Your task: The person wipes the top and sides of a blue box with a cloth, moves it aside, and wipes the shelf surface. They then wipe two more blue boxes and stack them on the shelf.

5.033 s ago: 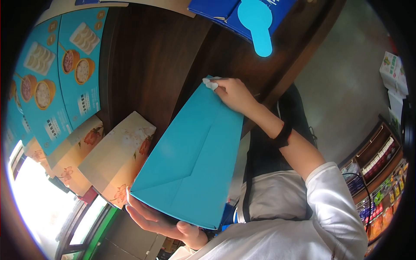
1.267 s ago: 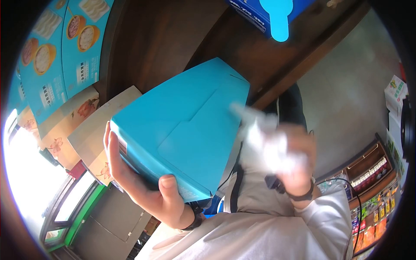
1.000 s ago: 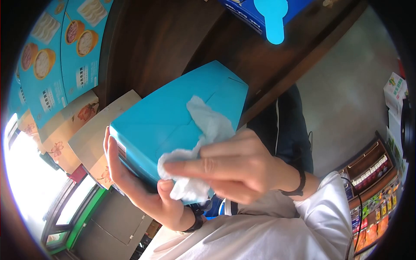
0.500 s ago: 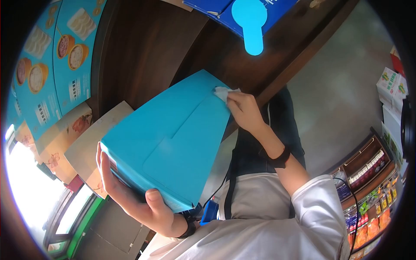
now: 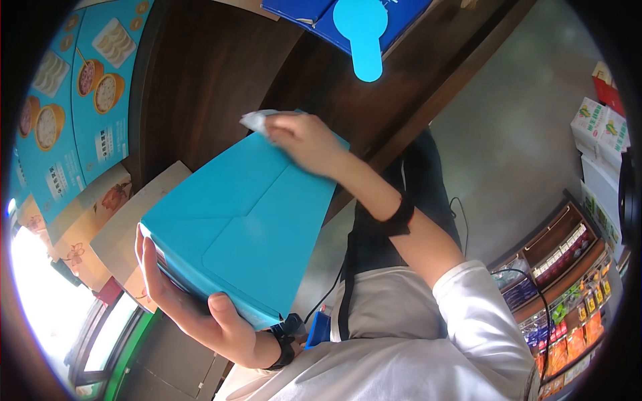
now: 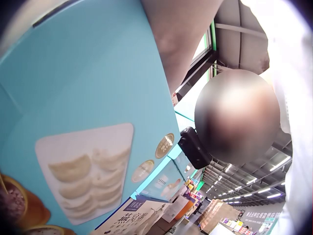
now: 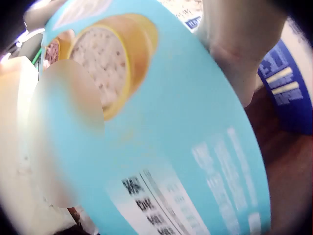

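Note:
A turquoise carton (image 5: 247, 214) is tilted in front of the body, its folded flap facing up in the head view. My left hand (image 5: 200, 324) grips its near end, thumb over the near edge and fingers along the left corner. At the far end, my right hand (image 5: 307, 144) pinches a crumpled white tissue (image 5: 256, 121) by the carton's far left corner. The left wrist view shows the carton's printed side (image 6: 88, 98) with a tray of dumplings. In the right wrist view, the printed face (image 7: 171, 107) carries bowls of filling, and my right hand (image 7: 239, 54) lies beyond its edge.
Turquoise cartons (image 5: 100, 100) stand on the left, with cream flower-printed boxes (image 5: 90, 200) below them. A dark blue box (image 5: 408, 23) lies on the dark wooden surface (image 5: 214, 67) at the top. White cartons (image 5: 595, 123) and a snack shelf (image 5: 568, 314) are at the right.
The right hand wiped the tissue over the carton's near part, then its far right, and is now at the far left corner. The left hand keeps its grip; the carton was turned earlier.

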`<state>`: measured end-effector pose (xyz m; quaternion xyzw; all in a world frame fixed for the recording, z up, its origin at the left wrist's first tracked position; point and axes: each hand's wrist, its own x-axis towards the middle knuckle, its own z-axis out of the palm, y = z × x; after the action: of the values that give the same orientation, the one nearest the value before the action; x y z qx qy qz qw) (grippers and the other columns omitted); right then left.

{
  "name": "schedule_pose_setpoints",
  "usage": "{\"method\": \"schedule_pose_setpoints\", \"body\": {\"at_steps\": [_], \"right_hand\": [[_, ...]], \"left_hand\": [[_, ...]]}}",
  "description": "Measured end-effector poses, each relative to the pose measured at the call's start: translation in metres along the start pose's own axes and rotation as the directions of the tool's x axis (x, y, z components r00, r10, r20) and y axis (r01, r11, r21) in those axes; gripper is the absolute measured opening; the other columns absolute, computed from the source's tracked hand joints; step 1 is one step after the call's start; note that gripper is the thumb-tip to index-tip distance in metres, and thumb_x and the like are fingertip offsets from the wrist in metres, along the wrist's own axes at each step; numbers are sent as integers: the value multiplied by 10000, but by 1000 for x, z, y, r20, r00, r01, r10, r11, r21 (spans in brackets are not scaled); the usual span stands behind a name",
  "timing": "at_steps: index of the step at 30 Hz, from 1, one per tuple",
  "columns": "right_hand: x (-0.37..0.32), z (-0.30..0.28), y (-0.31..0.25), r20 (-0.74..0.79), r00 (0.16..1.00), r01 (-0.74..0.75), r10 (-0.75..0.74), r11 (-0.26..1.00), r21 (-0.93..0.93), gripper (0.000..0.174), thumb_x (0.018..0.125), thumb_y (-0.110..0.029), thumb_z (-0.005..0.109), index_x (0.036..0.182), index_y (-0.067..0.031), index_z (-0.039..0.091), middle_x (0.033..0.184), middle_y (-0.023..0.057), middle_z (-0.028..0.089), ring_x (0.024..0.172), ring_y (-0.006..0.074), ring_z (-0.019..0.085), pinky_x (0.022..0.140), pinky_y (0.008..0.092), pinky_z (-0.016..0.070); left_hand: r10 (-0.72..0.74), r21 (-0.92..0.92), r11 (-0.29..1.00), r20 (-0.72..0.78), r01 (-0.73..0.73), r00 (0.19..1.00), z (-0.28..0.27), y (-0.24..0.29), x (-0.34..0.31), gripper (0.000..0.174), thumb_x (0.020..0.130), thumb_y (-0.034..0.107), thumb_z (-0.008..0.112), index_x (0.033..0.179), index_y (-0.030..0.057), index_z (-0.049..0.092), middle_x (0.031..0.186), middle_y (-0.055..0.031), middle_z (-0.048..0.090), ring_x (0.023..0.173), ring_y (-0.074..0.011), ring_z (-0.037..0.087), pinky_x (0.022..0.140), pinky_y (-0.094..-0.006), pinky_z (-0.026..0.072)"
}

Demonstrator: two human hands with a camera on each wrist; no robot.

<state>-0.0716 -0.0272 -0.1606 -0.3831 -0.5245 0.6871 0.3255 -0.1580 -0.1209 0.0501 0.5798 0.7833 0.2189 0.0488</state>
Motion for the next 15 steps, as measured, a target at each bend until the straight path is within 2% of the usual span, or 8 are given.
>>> {"method": "schedule_pose_setpoints", "body": {"at_steps": [2,4,5,8,10,12,14,15], "right_hand": [[-1,-10,23,-12,997,-76,75,996,-50,230,895,-174,502,1009,-14,622,885,137,617,719,227,587,684,326,452],[-5,-18,31,-13,985,-175,175,984,-31,221,895,-144,485,1015,-22,625,909,204,633,848,344,631,758,408,480],[-7,-19,29,-68,996,-63,62,998,-15,212,887,-161,497,1038,-28,563,897,209,620,851,361,627,742,429,476],[-16,-47,12,-28,974,-227,225,964,-135,219,883,-183,550,1069,-78,502,859,139,594,750,250,595,695,351,457],[-21,-75,5,-26,997,-79,74,937,-341,231,858,-151,570,1061,-83,483,882,156,603,761,301,608,689,383,467],[-34,-100,-2,-23,996,49,-85,756,-652,250,830,-110,571,1063,-59,496,987,174,590,850,347,597,749,420,477],[-43,-126,3,56,970,157,-235,435,-887,255,777,-77,556,1017,-3,516,1003,208,579,939,391,565,827,453,462],[-45,-139,12,42,985,93,-170,307,-947,300,744,-73,578,1027,11,527,1050,197,558,991,384,533,871,441,448]], "left_hand": [[8,11,1000,4,-8,1000,0,1,0,795,864,571,472,1364,-32,337,1396,-252,359,1314,-360,337,1065,-475,258],[6,-3,1000,14,-6,1000,-1,2,1,774,866,556,481,1358,-27,350,1396,-240,369,1319,-355,338,1065,-476,260],[0,-7,1000,8,0,1000,0,3,1,774,866,556,481,1358,-27,350,1396,-240,369,1319,-355,338,1065,-476,260],[-7,-21,1000,7,8,1000,-1,3,4,757,866,543,493,1351,-23,361,1392,-239,374,1311,-355,349,1057,-479,270],[36,23,999,60,-38,998,-5,0,6,733,865,529,502,1350,-5,368,1391,-236,376,1297,-361,364,1049,-483,277],[41,-39,998,42,-40,998,-4,-2,6,662,853,474,535,1327,30,412,1399,-212,376,1279,-366,371,1048,-487,268],[20,-33,999,45,-19,999,-5,-1,5,639,830,426,571,1318,40,426,1401,-196,384,1271,-372,365,1059,-485,244],[59,-17,998,51,-58,997,-7,-4,6,638,806,387,598,1317,44,429,1395,-184,400,1264,-381,362,1064,-488,228]]}}
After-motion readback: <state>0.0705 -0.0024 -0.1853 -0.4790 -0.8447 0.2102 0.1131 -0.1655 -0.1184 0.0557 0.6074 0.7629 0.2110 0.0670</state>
